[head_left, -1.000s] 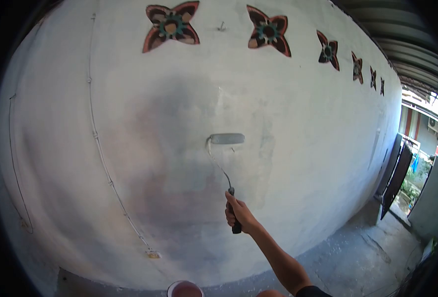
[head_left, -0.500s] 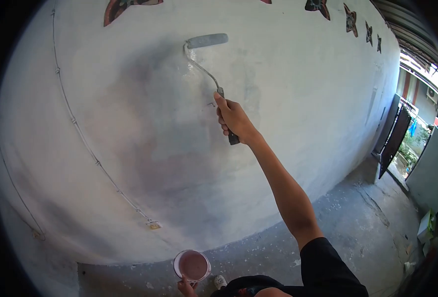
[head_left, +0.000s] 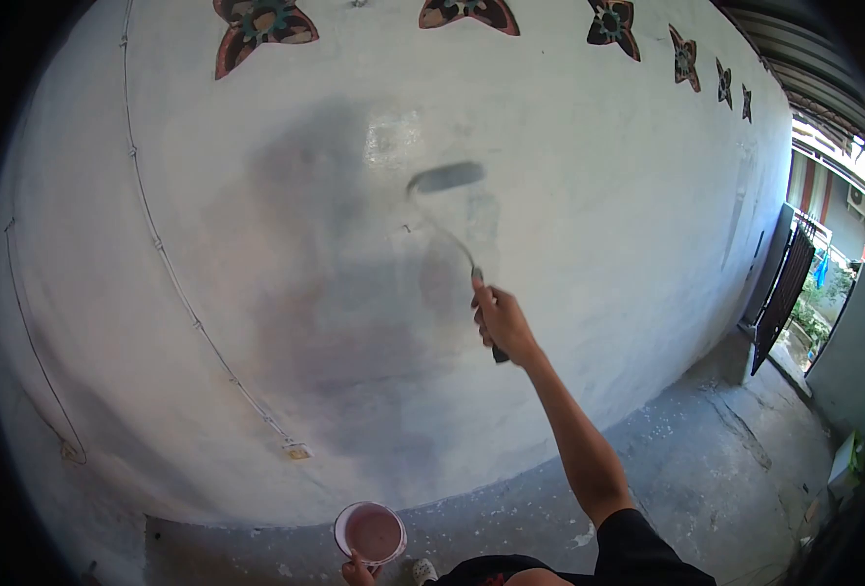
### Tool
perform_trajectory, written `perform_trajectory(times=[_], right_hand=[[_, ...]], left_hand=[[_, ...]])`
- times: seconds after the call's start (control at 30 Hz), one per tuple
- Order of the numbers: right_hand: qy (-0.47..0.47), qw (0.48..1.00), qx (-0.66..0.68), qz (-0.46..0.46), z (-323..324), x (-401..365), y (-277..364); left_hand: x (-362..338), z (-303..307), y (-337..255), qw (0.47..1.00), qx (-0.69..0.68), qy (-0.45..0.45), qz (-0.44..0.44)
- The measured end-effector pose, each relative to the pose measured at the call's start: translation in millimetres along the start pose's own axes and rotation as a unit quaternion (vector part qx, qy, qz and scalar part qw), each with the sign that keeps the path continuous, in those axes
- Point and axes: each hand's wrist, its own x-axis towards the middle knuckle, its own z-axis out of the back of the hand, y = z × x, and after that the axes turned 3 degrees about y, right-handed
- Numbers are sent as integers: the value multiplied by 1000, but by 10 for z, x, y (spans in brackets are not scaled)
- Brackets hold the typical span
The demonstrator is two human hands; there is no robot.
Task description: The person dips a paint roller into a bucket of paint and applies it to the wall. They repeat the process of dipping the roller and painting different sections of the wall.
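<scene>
My right hand (head_left: 504, 324) is wrapped round the dark handle of a paint roller (head_left: 449, 177), arm stretched toward the wall. The grey roller head lies over the pale wall (head_left: 589, 234), a little below a shiny wet patch (head_left: 393, 140). Dark, uneven shading spreads over the wall left of the roller. Low in the view, my left hand (head_left: 358, 571) grips the rim of a small bucket (head_left: 372, 534), thumb at its near edge. Pinkish-brown contents show inside the bucket.
Cut-out flower-like openings (head_left: 468, 14) run along the wall's top. A cable (head_left: 173, 278) descends to a wall socket (head_left: 297, 451). Grey concrete floor (head_left: 667, 449) meets the wall's foot. At the right stands a dark gate (head_left: 784, 288), with plants beyond it.
My right hand has brought the roller down and to the right, away from the shiny patch. The view has tilted up slightly. My left hand still holds the bucket.
</scene>
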Motion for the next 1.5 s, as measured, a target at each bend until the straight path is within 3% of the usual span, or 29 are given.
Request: perform_trajectory(times=[0.1, 0.2, 0.33, 0.57, 0.73, 0.83, 1.13, 1.3, 1.5], right_hand=[[-61, 996, -30, 60, 336, 254, 212], [-111, 978, -130, 119, 622, 543, 481], [-103, 972, -190, 92, 810, 719, 437], [-121, 965, -199, 122, 903, 550, -1058], [-112, 967, -224, 39, 865, 89, -1531], [-98, 970, -222, 11, 884, 71, -1194], [-80, 972, -198, 98, 791, 912, 361], [-147, 956, -178, 183, 607, 1016, -394], [-94, 978, -186, 30, 624, 231, -1763]], left_hand=[[-158, -125, -2, 995, -64, 44, -57], [-431, -238, -176, 998, -31, -15, 53], [-631, -486, -95, 996, -62, -45, 51], [-676, -848, -197, 997, -55, -23, 46], [-470, -1243, -381, 999, -33, 19, 33], [-387, -1579, -503, 997, -39, 64, 36], [-231, -2575, -599, 990, -20, 136, 36], [-278, -2767, -775, 988, 5, 148, 41], [-137, -2746, -764, 990, 32, 136, 33]])
